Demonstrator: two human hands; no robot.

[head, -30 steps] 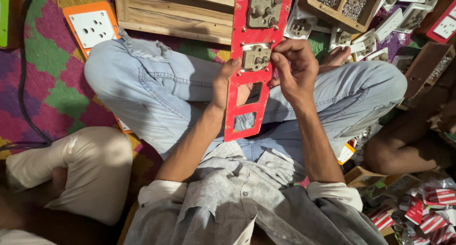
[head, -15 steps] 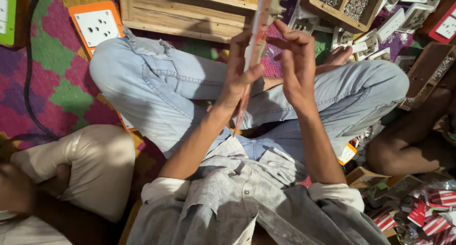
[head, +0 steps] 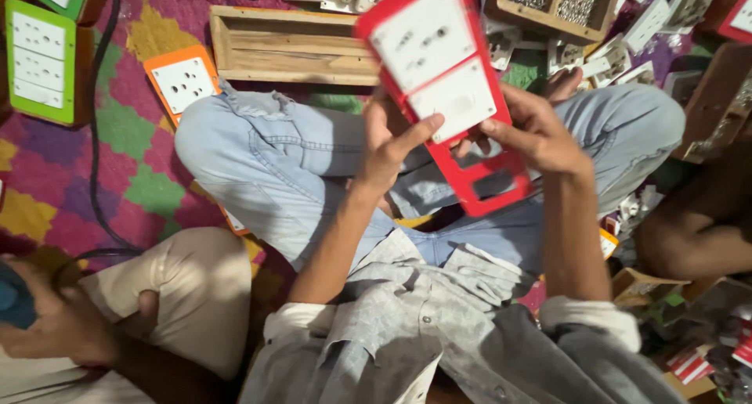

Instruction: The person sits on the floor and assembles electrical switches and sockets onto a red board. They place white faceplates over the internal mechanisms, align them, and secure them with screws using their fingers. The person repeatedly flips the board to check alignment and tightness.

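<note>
the person sits cross-legged on a patterned mat (head: 94, 177), holding a long red switch plate (head: 446, 91) up over the lap in both hands. the plate is tilted, its white front panels facing the camera and its lower cut-outs still open frames. the left hand (head: 392, 142) is closed on the plate's left edge, thumb lying across the front near the lower white panel. the right hand (head: 536, 134) grips the right edge, fingers curled behind and thumb on the front. a long wooden tray (head: 290, 48) lies on the mat just beyond the knees. an orange-framed socket plate (head: 184, 79) rests beside the left knee, touching the jeans, and a green-framed one (head: 35, 59) lies farther left, well apart. a wooden box of screws (head: 556, 1) sits beyond the plate's top end. at lower left another person's hand (head: 55, 326) rests by a cream-trousered knee.
</note>
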